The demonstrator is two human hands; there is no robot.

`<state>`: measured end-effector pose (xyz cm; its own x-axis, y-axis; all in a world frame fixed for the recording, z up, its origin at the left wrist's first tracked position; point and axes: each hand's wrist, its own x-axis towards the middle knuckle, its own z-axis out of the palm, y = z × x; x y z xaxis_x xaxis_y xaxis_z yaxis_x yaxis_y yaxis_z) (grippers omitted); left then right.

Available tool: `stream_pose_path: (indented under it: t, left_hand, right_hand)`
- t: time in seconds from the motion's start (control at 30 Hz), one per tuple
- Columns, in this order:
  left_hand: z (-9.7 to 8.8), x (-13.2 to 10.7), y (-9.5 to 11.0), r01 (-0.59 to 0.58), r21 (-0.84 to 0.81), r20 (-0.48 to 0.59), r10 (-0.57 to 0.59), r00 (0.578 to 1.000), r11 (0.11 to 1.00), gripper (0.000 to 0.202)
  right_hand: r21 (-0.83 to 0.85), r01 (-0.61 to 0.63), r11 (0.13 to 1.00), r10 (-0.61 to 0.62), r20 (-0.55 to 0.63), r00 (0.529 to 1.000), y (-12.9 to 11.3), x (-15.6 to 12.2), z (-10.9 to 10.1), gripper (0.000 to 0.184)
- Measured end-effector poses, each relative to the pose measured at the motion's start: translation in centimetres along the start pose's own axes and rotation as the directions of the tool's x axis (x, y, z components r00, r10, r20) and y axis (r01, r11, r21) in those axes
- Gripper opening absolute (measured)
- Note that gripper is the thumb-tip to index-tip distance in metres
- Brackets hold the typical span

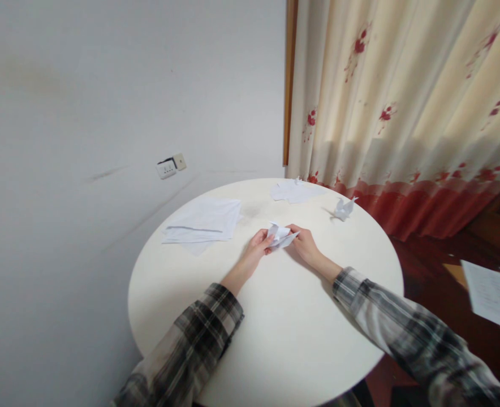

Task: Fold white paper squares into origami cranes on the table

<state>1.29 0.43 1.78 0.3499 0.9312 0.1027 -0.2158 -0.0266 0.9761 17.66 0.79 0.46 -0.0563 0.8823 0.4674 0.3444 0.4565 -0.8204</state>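
A piece of folded white paper is held between my two hands, just above the middle of the round white table. My left hand pinches its left side, thumb on top. On the right side, the fingers of my right hand close on the paper's edge; part of them is hidden behind it. The paper has raised flaps and a pointed right end. Beyond my right hand stands a folded paper crane with wings up.
White paper sheets lie stacked at the table's left. More loose paper lies at the far edge. A wall with a socket borders the left, and a flowered curtain hangs behind. Written sheets lie lower at the right.
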Motion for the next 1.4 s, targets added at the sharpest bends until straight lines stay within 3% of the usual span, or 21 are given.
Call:
stream_pose_path:
  t: [0.17,0.33,0.77,1.07,1.27,1.4]
  left_hand:
    - [0.0,0.1,-0.1,0.001,0.000,0.033,-0.001,0.999,1.000,0.034]
    - [0.0,0.3,-0.2,-0.003,0.001,0.033,0.003,0.999,1.000,0.035]
    - [0.2,0.1,0.1,0.019,-0.096,0.014,-0.018,1.000,0.995,0.030]
    - [0.3,-0.3,1.2,0.137,-0.456,-0.005,-0.157,0.988,0.879,0.011]
    - [0.1,-0.2,1.2,0.191,-0.491,0.019,-0.209,0.978,0.850,0.006]
    - [0.3,-0.1,1.5,0.287,-0.495,0.022,-0.318,0.948,0.820,0.008]
  right_hand:
    - [-0.050,0.059,0.997,-0.059,-0.001,0.998,-0.2,-0.1,-0.4,0.025]
    - [-0.150,0.149,0.977,-0.139,0.072,0.988,-1.1,-0.3,-1.0,0.027]
    - [-0.393,0.157,0.906,-0.116,0.127,0.985,-1.8,-0.5,-0.8,0.027]
    - [-0.627,0.158,0.763,-0.088,0.140,0.986,-1.8,-0.3,-0.7,0.028]
    - [-0.755,0.191,0.627,-0.146,0.127,0.981,-2.0,-0.3,-0.6,0.024]
    - [-0.707,0.268,0.655,-0.266,0.115,0.957,-2.1,-0.2,-0.8,0.020]
